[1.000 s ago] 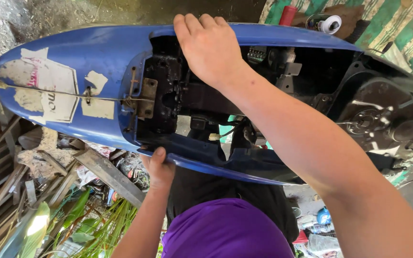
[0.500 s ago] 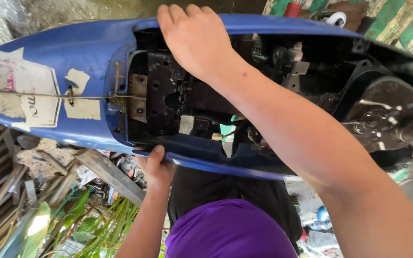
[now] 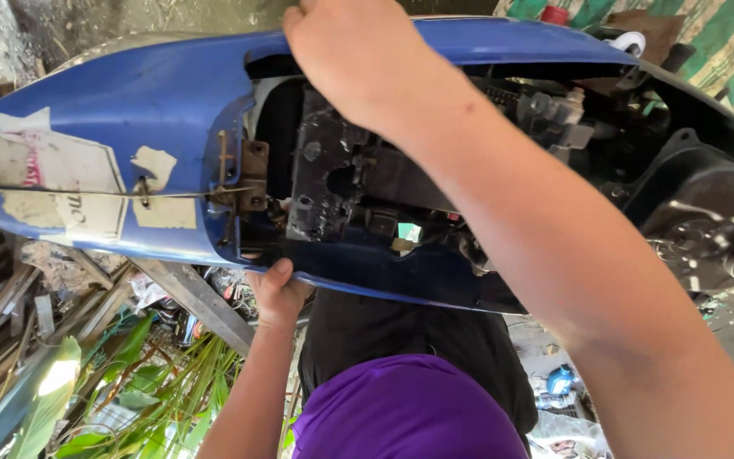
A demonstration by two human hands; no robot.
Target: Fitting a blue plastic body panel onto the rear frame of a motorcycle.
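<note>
The person stands close against a blue scooter body panel (image 3: 146,102) that lies across in front of them, its open middle showing black inner parts (image 3: 341,183). The left hand (image 3: 275,293) holds the near lower edge of the panel, thumb on top and fingers curled under it. The right hand (image 3: 358,59) rests on the far upper edge, fingers bent over it and close together. Torn pale stickers (image 3: 44,183) cover the left end, and green leaves (image 3: 129,365) lie on the ground below
</note>
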